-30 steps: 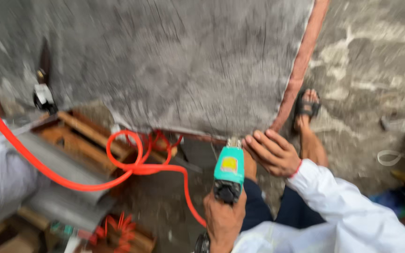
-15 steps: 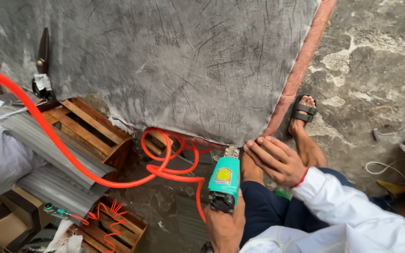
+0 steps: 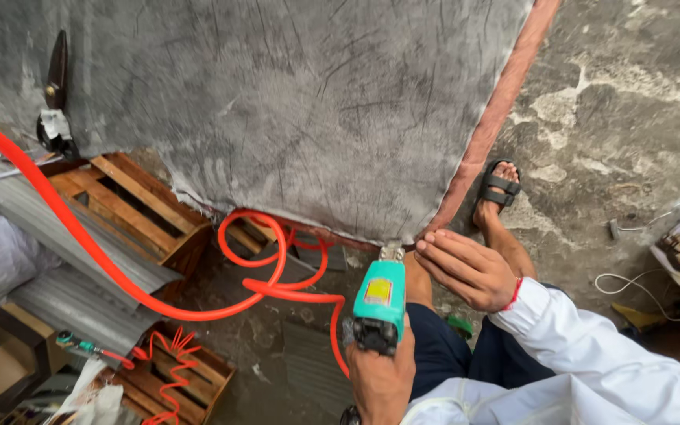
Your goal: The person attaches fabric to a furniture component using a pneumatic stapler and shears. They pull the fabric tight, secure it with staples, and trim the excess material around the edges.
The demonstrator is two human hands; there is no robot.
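We record, at the lower centre of the head view, our left hand [image 3: 382, 376] clenched around the grip of a teal pneumatic staple gun [image 3: 379, 297], its metal nose set against the bottom edge of a large grey fabric-covered panel [image 3: 293, 102]. Our right hand [image 3: 466, 267] is not gripping anything — it lies flat, fingers together, pressing the fabric at that same lower edge just beside the gun's nose, a red cord at the wrist and a white sleeve [image 3: 592, 354] behind it. The panel stands over a concrete floor [image 3: 615, 102]; a reddish-brown trim strip [image 3: 497, 110] runs down its right edge to the corner where both hands meet. An orange air hose [image 3: 120, 275] comes in from the upper left, loops under the panel and rises to the gun's base. Further items: a wooden pallet [image 3: 131, 205] under the panel's left part, a second wooden crate [image 3: 190, 378] with a coiled orange line lower left, grey corrugated sheets [image 3: 80, 260], a foot in a black sandal [image 3: 497, 189] on the floor right of the trim, a white cable [image 3: 639, 287] at far right.
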